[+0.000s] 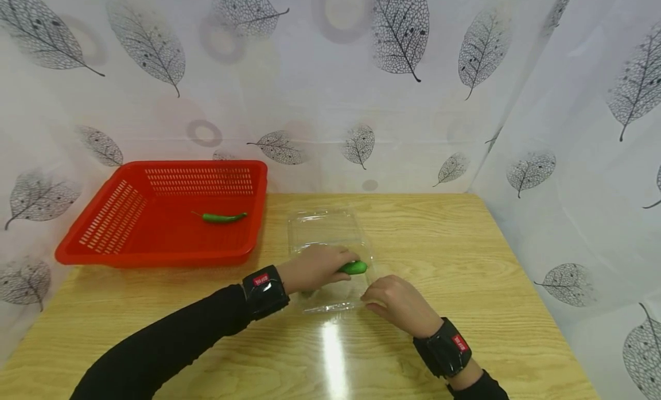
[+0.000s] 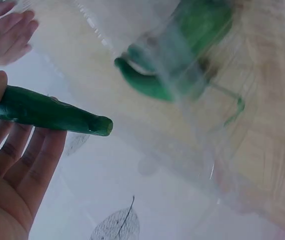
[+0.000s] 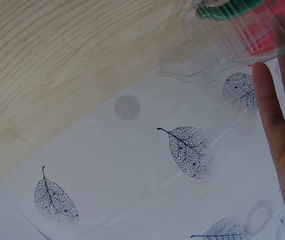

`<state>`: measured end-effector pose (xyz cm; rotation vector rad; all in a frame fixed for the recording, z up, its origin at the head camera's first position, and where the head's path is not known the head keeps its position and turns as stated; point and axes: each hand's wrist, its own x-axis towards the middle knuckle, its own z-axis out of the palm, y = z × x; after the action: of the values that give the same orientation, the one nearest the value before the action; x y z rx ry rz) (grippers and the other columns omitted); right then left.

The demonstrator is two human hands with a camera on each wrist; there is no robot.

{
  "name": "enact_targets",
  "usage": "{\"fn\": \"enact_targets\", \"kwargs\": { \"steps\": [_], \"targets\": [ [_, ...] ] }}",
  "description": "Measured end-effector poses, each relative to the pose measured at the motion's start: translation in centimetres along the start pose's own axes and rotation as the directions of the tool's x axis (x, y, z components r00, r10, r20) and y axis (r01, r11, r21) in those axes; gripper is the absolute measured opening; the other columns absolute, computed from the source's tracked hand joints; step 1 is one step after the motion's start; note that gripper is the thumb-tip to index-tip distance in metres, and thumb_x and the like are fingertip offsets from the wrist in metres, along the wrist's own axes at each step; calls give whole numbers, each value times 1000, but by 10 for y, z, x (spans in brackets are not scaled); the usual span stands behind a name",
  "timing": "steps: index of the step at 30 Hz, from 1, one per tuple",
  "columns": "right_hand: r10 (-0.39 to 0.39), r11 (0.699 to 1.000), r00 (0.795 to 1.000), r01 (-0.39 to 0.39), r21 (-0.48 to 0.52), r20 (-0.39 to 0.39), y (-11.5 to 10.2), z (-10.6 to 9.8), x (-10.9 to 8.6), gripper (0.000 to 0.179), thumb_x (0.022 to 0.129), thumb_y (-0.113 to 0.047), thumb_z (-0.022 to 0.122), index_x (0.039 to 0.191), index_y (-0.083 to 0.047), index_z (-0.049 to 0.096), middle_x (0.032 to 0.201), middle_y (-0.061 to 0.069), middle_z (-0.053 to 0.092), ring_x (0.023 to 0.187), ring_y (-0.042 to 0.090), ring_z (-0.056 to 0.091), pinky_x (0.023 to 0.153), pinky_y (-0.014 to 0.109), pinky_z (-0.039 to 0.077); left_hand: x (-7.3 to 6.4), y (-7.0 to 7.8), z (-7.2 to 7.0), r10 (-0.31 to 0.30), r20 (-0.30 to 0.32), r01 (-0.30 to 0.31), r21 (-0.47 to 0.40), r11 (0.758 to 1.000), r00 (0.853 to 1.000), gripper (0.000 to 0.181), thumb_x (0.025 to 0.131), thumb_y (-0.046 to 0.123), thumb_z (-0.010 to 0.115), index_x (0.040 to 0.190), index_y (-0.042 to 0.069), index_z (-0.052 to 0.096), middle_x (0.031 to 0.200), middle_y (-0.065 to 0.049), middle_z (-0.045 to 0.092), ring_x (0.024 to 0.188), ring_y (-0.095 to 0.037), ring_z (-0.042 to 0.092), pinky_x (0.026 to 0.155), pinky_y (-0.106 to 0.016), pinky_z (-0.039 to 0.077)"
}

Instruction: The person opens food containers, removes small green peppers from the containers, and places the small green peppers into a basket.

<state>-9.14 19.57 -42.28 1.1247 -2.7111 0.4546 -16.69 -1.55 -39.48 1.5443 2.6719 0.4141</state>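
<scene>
My left hand (image 1: 319, 266) holds a small green cucumber (image 1: 354, 268) between thumb and fingers, over the clear plastic container (image 1: 324, 221). In the left wrist view the smooth cucumber (image 2: 47, 112) points its stubby end away from the palm. Green vegetables, one a curved green pepper (image 2: 145, 85), show through the container's plastic, partly blurred. At the container's near right corner, my right hand (image 1: 400, 303) pinches the rim. From the right wrist, the fingers (image 3: 271, 110) appear on either side of the clear edge.
A red plastic basket (image 1: 155, 260) stands at the left on the wood-grain table (image 1: 439, 233). One long green chili (image 1: 223, 218) lies inside it. White leaf-print sheeting (image 1: 320, 101) hangs behind the table and along its right side.
</scene>
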Motion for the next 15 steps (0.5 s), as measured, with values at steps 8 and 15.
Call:
{"fn": "enact_targets", "kwargs": {
  "steps": [8, 15],
  "targets": [
    [14, 1000, 1000, -14, 12, 1, 0, -2, 0, 19, 67, -10, 81, 86, -12, 75, 81, -5, 72, 77, 7, 66, 78, 28, 53, -13, -5, -29, -65, -38, 66, 23, 998, 997, 35, 87, 34, 65, 116, 16, 60, 90, 4, 61, 73, -5, 55, 63, -19, 47],
    [18, 1000, 1000, -18, 9, 11, 0, -1, 0, 18, 69, -11, 80, 86, -12, 75, 82, -5, 72, 78, 7, 66, 79, 28, 53, -32, -20, -54, -114, -80, 118, 54, 992, 990, 34, 85, 29, 68, 115, 16, 60, 92, 4, 61, 72, -6, 56, 61, -19, 47]
  ]
}}
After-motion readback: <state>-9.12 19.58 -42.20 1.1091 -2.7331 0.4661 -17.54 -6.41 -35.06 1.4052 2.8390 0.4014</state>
